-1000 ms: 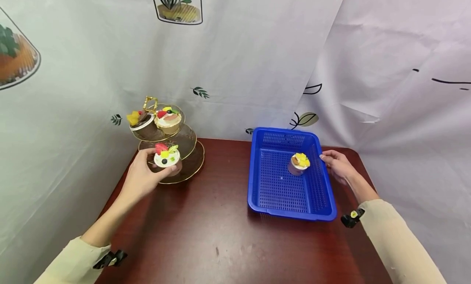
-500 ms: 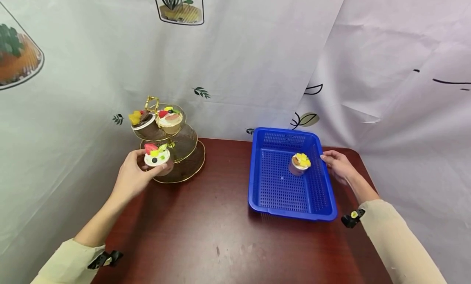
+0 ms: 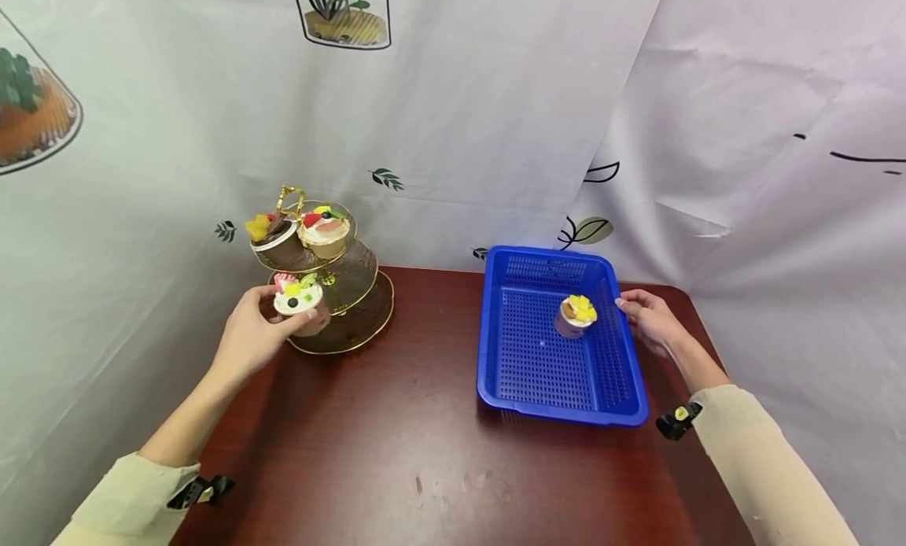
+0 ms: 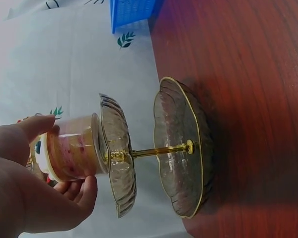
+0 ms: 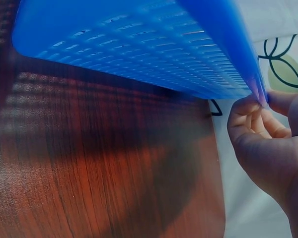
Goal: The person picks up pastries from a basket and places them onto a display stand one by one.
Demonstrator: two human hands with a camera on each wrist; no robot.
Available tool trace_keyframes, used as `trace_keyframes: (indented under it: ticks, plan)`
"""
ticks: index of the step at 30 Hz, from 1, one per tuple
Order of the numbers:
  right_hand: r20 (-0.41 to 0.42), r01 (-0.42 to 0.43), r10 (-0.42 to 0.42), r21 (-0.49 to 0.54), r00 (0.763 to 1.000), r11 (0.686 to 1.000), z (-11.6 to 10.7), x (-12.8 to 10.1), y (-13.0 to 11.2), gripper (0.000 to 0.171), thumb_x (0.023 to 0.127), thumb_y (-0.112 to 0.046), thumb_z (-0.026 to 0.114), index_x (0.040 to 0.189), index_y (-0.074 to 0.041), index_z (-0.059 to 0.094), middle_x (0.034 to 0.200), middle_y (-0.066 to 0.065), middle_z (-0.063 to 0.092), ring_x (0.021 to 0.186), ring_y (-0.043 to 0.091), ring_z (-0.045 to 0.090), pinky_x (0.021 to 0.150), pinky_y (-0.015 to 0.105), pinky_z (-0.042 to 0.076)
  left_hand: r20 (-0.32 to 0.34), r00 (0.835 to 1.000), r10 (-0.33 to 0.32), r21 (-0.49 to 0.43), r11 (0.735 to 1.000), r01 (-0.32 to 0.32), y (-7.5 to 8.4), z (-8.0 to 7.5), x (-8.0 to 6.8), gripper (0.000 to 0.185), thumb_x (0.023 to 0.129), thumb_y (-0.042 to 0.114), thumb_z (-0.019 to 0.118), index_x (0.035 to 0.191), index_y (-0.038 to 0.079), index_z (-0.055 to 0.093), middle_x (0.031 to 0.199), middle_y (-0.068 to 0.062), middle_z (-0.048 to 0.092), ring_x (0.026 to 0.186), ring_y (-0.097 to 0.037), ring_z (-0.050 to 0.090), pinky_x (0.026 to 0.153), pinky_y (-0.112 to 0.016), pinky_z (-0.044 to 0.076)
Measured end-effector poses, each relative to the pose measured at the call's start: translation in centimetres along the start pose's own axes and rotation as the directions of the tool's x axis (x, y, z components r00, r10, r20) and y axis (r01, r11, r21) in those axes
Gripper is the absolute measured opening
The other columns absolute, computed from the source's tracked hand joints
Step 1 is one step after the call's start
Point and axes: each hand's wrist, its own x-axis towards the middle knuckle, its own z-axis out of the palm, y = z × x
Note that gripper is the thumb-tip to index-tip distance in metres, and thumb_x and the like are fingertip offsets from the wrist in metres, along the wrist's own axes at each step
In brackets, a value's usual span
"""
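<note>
Dark red table (image 3: 439,459); left hand (image 3: 248,333) grasps dessert cup (image 3: 300,297), perhaps touching stand (image 3: 364,318); right hand (image 3: 654,323) pinches basket (image 3: 566,413).

Clear fruit-topped dessert cup (image 3: 306,319), roughly upright, held by left hand (image 3: 245,332) at middle plate (image 3: 359,272) of gold-rimmed three-tier stand (image 3: 364,319), contact unclear. Blue perforated basket (image 3: 534,377), rim pinched by right hand (image 3: 654,322), yellow-topped dessert cup (image 3: 573,324) inside.

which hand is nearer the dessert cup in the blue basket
Right: the right hand pinches the basket rim near that cup; the left hand is away by the stand, holding another cup.
</note>
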Motion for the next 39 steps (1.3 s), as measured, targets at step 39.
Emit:
trace_keyframes:
  ticks: [39]
  plan:
    - [-0.007,-0.004,0.004,0.031,1.000,1.000,-0.1,0.1,0.3,0.031,0.113,-0.023,0.052,0.132,0.001,0.047,0.101,-0.004,0.065,0.085,0.008,0.066,0.072,0.028,0.060,-0.085,0.996,-0.029,0.079,0.996,0.036,-0.8,0.4,4.5,0.082,0.092,0.042,0.079,0.140,-0.016,0.047,0.132,-0.036,0.052,0.123,-0.051,0.051,0.100,-0.063,0.043]
